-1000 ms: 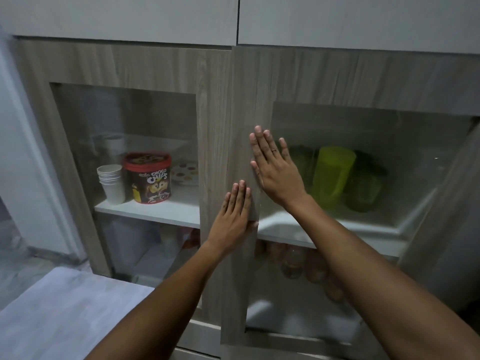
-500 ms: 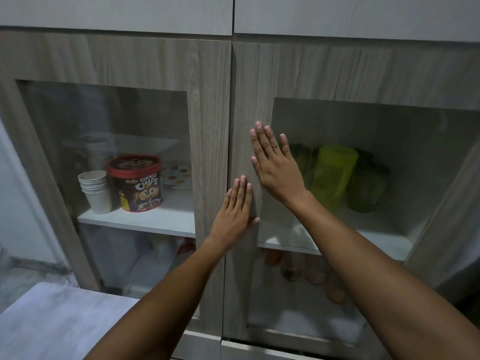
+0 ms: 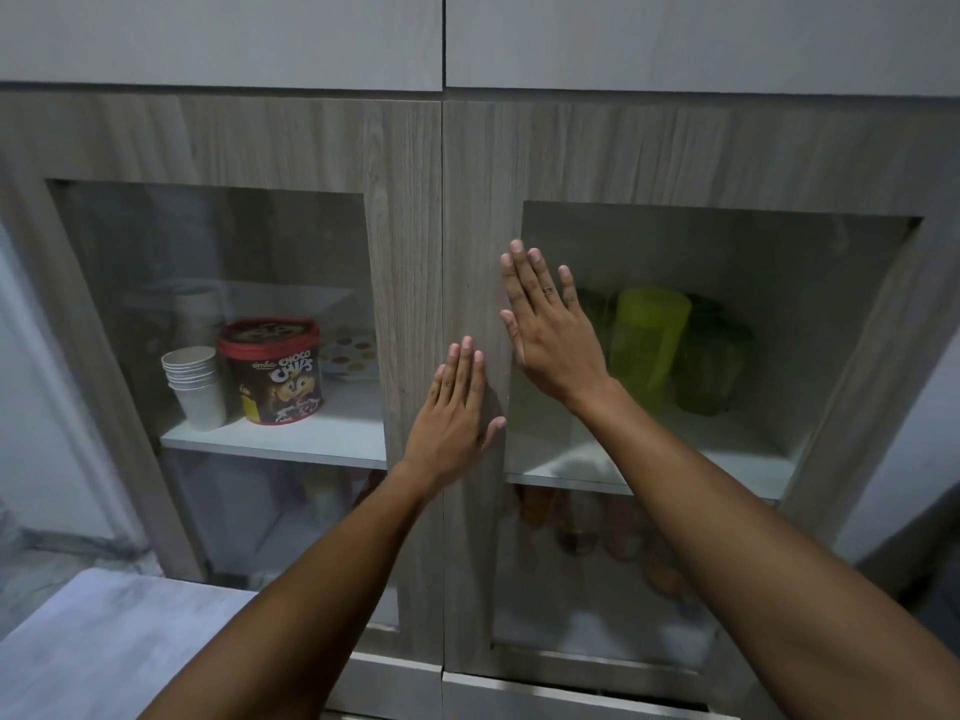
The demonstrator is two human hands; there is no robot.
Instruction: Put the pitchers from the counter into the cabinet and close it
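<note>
Green pitchers stand on the right shelf behind the glass: a bright yellow-green pitcher (image 3: 649,340) in the middle, a darker green pitcher (image 3: 714,366) to its right, and another partly hidden behind my right hand. The right cabinet door (image 3: 472,210) sits flush with the left door (image 3: 405,210). My left hand (image 3: 457,407) lies flat, fingers extended, on the right door's wooden frame. My right hand (image 3: 545,330) lies flat higher up, over the frame's edge and the glass. Neither hand holds anything.
Behind the left glass are a stack of paper cups (image 3: 195,387) and a red-lidded Choco Chips tub (image 3: 272,371) on a white shelf. Jars sit dimly on the lower right shelf (image 3: 597,532). A pale counter corner (image 3: 104,631) is at lower left. Grey upper cabinets run above.
The right door swung from slightly ajar to flush with the left door under both flat hands. The view shifted a little; the hands kept their places on the door.
</note>
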